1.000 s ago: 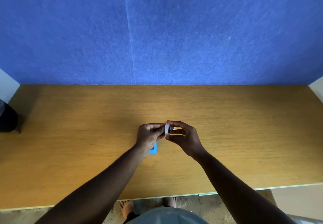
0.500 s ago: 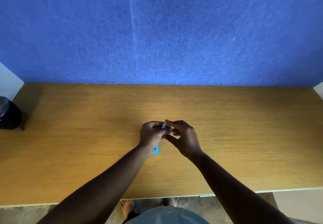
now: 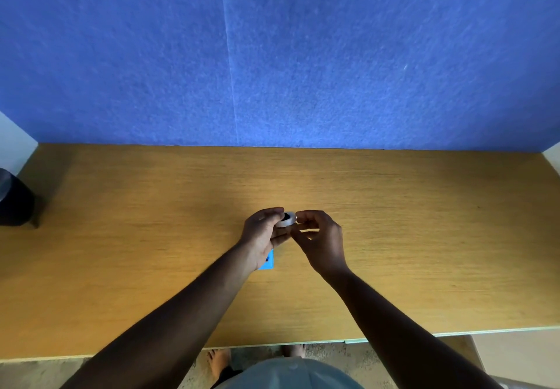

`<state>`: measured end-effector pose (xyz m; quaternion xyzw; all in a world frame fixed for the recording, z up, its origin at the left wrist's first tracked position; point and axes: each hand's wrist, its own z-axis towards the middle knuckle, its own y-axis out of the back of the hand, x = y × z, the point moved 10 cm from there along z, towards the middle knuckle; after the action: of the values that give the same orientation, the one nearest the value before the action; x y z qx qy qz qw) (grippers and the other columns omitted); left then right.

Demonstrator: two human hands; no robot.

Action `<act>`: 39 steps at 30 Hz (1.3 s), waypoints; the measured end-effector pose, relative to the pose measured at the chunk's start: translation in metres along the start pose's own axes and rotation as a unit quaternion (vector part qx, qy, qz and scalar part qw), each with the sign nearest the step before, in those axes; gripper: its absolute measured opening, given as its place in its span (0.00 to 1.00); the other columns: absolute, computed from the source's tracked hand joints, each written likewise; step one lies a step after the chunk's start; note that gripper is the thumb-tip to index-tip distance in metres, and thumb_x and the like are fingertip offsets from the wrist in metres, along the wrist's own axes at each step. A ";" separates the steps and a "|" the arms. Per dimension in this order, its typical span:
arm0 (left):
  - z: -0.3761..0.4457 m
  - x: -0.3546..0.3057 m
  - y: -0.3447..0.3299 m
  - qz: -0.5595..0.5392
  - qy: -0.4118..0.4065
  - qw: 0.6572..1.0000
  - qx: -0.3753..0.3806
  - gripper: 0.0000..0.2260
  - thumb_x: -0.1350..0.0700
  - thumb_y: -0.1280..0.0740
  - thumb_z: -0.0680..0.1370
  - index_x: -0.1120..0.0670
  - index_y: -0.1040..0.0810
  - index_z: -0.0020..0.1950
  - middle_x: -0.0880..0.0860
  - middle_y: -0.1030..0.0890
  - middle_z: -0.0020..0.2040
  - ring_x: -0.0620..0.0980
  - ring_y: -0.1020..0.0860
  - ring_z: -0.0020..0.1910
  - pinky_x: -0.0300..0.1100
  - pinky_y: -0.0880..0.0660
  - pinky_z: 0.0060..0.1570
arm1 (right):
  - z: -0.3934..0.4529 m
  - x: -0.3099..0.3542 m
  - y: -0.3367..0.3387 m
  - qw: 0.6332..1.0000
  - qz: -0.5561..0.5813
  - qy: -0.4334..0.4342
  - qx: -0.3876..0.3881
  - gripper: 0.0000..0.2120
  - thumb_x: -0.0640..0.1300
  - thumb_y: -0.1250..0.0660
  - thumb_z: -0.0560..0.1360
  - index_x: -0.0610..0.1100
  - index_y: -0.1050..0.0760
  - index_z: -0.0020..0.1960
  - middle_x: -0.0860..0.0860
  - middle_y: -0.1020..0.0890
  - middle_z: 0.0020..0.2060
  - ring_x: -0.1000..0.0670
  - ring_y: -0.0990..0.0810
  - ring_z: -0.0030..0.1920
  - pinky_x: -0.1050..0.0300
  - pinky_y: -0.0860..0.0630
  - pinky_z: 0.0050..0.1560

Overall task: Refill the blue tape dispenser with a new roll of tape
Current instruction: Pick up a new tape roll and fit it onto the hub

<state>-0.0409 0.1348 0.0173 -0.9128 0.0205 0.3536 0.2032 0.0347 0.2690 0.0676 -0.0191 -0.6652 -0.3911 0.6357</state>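
A small white roll of tape [image 3: 286, 219] with a dark core is pinched in the fingertips of my left hand [image 3: 263, 237], held a little above the wooden desk [image 3: 424, 222]. My right hand [image 3: 319, 238] is just to its right, thumb and forefinger touching the roll's edge, the other fingers curled. The blue tape dispenser [image 3: 268, 261] lies on the desk under my left wrist; only its near end shows, the rest is hidden by the hand.
A blue felt partition [image 3: 303, 55] stands along the desk's far edge. A dark round object [image 3: 13, 203] sits at the far left of the desk. The desk's near edge [image 3: 454, 332] runs below my forearms, with bare feet under it.
The roll has turned from standing on edge between both hands to lying flatter in my left fingertips, its hole facing up. My right hand's fingers have loosened and shifted slightly right.
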 end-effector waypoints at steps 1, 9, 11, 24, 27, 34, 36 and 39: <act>0.000 0.001 0.000 -0.007 0.004 1.000 0.005 0.11 0.63 0.32 0.80 0.62 0.20 0.62 0.64 0.16 0.58 0.61 0.15 0.53 0.51 0.17 0.50 | 0.000 -0.003 -0.001 1.000 0.008 -0.014 -0.003 0.15 0.40 0.20 0.72 0.44 0.18 0.57 0.53 0.14 0.49 0.57 0.14 0.47 0.56 0.14 0.44; 0.001 0.002 0.004 -0.006 0.011 1.000 0.027 0.12 0.66 0.34 0.81 0.60 0.21 0.64 0.63 0.18 0.57 0.55 0.17 0.49 0.48 0.17 0.48 | -0.001 -0.006 -0.012 0.994 0.083 -0.059 0.047 0.19 0.45 0.19 0.72 0.44 0.18 0.60 0.54 0.13 0.50 0.56 0.13 0.50 0.54 0.14 0.49; 0.001 0.001 0.006 0.010 0.004 1.000 0.027 0.13 0.68 0.35 0.80 0.59 0.21 0.63 0.63 0.19 0.59 0.55 0.17 0.51 0.48 0.17 0.50 | -0.002 -0.007 -0.014 0.993 0.082 -0.062 0.050 0.21 0.44 0.19 0.71 0.43 0.19 0.62 0.53 0.13 0.50 0.55 0.13 0.50 0.52 0.14 0.49; -0.002 -0.002 0.019 -0.028 -0.003 0.999 0.031 0.14 0.70 0.32 0.78 0.59 0.21 0.62 0.63 0.19 0.59 0.56 0.16 0.51 0.42 0.16 0.45 | -0.005 0.010 -0.016 0.998 0.054 -0.004 0.011 0.11 0.40 0.19 0.70 0.47 0.15 0.50 0.53 0.13 0.44 0.56 0.13 0.45 0.54 0.15 0.46; -0.002 -0.004 0.025 -0.023 -0.016 0.999 0.022 0.14 0.70 0.32 0.78 0.59 0.21 0.62 0.63 0.19 0.58 0.56 0.16 0.52 0.43 0.16 0.47 | -0.005 0.010 -0.022 0.998 0.058 -0.007 0.021 0.10 0.40 0.19 0.71 0.48 0.16 0.49 0.53 0.13 0.43 0.55 0.13 0.44 0.56 0.15 0.45; 0.005 -0.013 0.059 0.113 -0.070 0.990 -0.038 0.16 0.69 0.28 0.75 0.51 0.19 0.58 0.60 0.17 0.59 0.56 0.17 0.57 0.53 0.18 0.58 | 0.000 -0.007 -0.052 0.992 0.058 -0.064 0.088 0.20 0.37 0.19 0.70 0.43 0.20 0.59 0.52 0.14 0.49 0.56 0.14 0.48 0.59 0.16 0.47; 0.005 -0.016 0.065 0.143 -0.079 0.985 -0.049 0.21 0.70 0.26 0.73 0.50 0.20 0.60 0.57 0.17 0.59 0.53 0.18 0.58 0.52 0.18 0.57 | 0.002 -0.005 -0.064 0.988 0.047 -0.055 0.133 0.27 0.38 0.18 0.70 0.46 0.22 0.66 0.54 0.16 0.56 0.56 0.15 0.53 0.59 0.15 0.50; 0.006 -0.015 0.072 0.165 -0.073 0.982 -0.060 0.27 0.70 0.23 0.69 0.49 0.22 0.63 0.54 0.18 0.59 0.52 0.18 0.59 0.53 0.18 0.58 | 0.003 0.001 -0.077 0.985 0.021 -0.036 0.170 0.28 0.41 0.19 0.71 0.47 0.22 0.69 0.56 0.19 0.61 0.57 0.16 0.57 0.63 0.16 0.51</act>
<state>-0.0693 0.0691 -0.0024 -0.8792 0.1344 0.4487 0.0876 -0.0084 0.2172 0.0306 0.0616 -0.7441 -0.2578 0.6133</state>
